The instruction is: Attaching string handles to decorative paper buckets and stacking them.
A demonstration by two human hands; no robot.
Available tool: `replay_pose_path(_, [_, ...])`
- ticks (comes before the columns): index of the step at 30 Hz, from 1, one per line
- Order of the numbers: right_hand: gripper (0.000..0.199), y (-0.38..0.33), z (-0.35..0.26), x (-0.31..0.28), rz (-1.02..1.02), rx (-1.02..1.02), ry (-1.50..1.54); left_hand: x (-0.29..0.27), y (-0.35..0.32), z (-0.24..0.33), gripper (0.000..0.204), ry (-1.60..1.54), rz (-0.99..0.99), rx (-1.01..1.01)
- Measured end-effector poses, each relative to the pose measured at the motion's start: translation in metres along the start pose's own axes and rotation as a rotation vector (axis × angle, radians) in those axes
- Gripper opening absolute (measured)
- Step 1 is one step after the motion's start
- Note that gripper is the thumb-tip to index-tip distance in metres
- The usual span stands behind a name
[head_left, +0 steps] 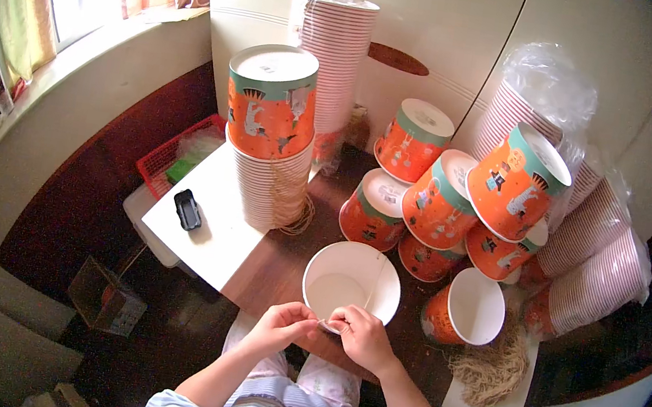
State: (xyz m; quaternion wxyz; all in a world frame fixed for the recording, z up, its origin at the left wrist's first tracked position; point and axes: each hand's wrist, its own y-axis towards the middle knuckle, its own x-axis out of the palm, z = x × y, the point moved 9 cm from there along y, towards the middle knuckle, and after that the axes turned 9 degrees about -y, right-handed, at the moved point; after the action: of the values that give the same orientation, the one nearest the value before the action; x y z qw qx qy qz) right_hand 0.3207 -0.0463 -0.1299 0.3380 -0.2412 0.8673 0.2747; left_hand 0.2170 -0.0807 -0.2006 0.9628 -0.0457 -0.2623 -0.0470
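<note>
An open paper bucket (352, 283), white inside, stands at the table's front edge before me. A thin string (375, 272) runs down from its far rim along the inner right side. My left hand (283, 331) and my right hand (358, 335) meet at the bucket's near rim, with thumbs and fingertips pinched. Between the fingertips is a small pale piece, too small to name. To the right, another open orange bucket (443, 314) lies tilted beside a bundle of beige strings (489, 369) on a white sheet (510, 397).
At left, an orange bucket tops a tall bucket stack (251, 181) draped with strings (290, 199). A small black object (187, 210) lies on a white board (209, 250). Upturned orange buckets (442, 198) are piled at right, near plastic-wrapped stacks (596, 280). A red basket (157, 169) stands far left.
</note>
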Motion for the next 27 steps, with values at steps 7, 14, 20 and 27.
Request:
replay_pose_path(7, [0.007, 0.0, -0.001, 0.001, -0.013, -0.012, -0.006, 0.0, 0.001, 0.001, 0.012, 0.153, 0.074, -0.009])
replay_pose_path(14, [0.007, -0.001, 0.001, 0.003, -0.028, -0.017, -0.017, -0.001, 0.001, 0.01, 0.011, 0.345, 0.142, 0.101])
replay_pose_path(20, [0.006, -0.002, 0.001, 0.005, -0.052, -0.016, -0.016, -0.004, 0.0, 0.014, 0.01, 0.422, 0.165, 0.206])
replay_pose_path(27, [0.007, -0.002, -0.004, 0.005, -0.073, -0.095, -0.066, 0.007, -0.005, 0.032, 0.008, 0.581, 0.199, 0.303])
